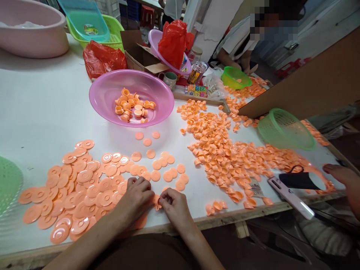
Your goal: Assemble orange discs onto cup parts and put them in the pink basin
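Note:
At the near edge of the table my left hand [138, 198] and my right hand [174, 207] meet over a small orange toy cup [156, 202]. Right thumb and fingers pinch its right side; my left fingers curl in against its other side, the thumb partly hidden. Left of the hands spreads a heap of flat orange toy saucers [90, 189], some reaching under my left forearm. Several more saucers lie scattered just beyond my fingers. Farther off, a pink basin [104, 90] contains several orange cups, some apparently fixed to saucers.
Loose orange cups [222, 146] cover the table's right. Around them are a green basket [287, 131], a phone [291, 197] and a black mask [300, 180]. A cardboard box [137, 56] and red bags stand behind. Another person's hand [341, 174] is at right; a co-worker is at the back.

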`<state>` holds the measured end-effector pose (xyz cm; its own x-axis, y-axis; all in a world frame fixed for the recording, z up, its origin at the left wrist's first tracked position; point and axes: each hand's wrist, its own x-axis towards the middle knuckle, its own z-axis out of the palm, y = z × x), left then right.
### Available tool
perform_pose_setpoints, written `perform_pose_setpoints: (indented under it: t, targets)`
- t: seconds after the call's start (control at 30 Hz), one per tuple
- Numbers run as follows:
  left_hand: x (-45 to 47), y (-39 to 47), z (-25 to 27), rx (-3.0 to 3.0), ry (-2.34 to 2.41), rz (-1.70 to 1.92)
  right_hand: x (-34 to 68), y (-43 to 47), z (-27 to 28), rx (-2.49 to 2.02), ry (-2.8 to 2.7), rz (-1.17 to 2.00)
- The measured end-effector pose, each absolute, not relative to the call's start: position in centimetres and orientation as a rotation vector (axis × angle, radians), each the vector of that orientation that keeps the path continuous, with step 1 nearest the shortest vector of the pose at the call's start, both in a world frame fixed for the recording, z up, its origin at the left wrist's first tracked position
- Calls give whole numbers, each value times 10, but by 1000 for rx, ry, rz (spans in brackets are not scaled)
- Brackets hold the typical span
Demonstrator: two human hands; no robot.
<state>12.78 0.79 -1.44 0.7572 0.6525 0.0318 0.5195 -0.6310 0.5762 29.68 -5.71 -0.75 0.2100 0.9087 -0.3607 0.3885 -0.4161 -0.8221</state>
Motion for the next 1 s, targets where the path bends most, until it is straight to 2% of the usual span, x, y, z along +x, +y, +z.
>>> perform_pose_setpoints:
  t: [0.23, 0.47, 0.73, 1.0]
  targets:
    - [121, 5, -9, 2248, 832, 304, 287, -56, -7, -1949, -1285, 1094]
    - [143, -1, 3, 1624, 1229, 82, 286, -59, -5, -1956, -1482, 1019]
    - [143, -7, 2, 1488, 1251, 122, 277, -65, -6, -1987, -1622, 834]
    - [143, -4, 3, 1594, 1252, 58, 280, -65, -8, -1927, -1476, 984]
